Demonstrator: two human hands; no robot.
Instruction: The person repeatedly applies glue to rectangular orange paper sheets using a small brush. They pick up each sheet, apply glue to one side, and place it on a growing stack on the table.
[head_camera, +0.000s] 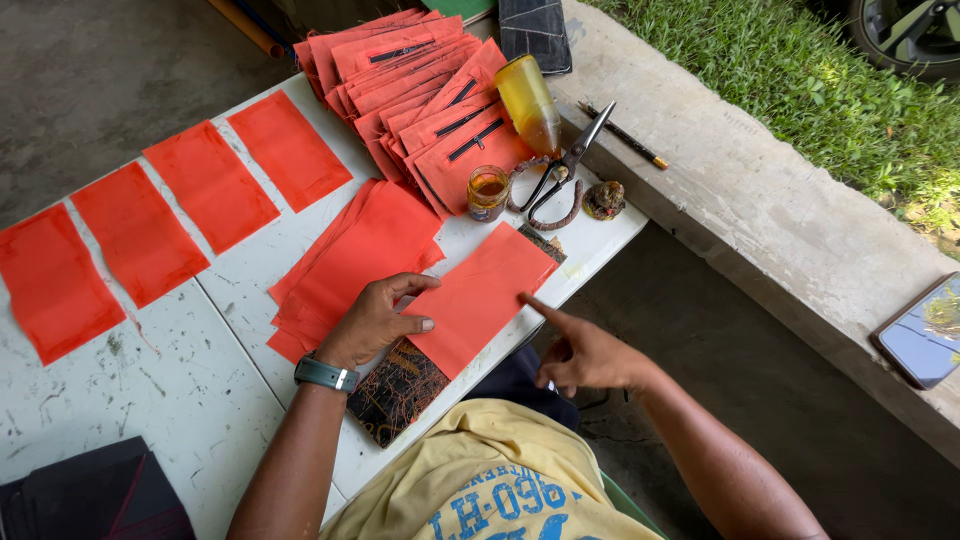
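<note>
My left hand (375, 322), with a dark watch at the wrist, rests flat on the left edge of an orange rectangular sheet (485, 293). That sheet lies on a dark patterned board (398, 388) at the table's near edge. My right hand (585, 352) hovers off the table edge, with its index finger touching the sheet's lower right edge. A stack of plain orange sheets (365, 255) lies just left of my left hand.
Four single orange sheets (210, 185) lie spread across the white table (180, 370). A pile of orange zip pouches (420, 80), a yellow glue bottle (528, 100), a small jar (488, 192), scissors (565, 168) and a pencil (625, 137) sit at the far end. A phone (925, 332) lies on the concrete ledge.
</note>
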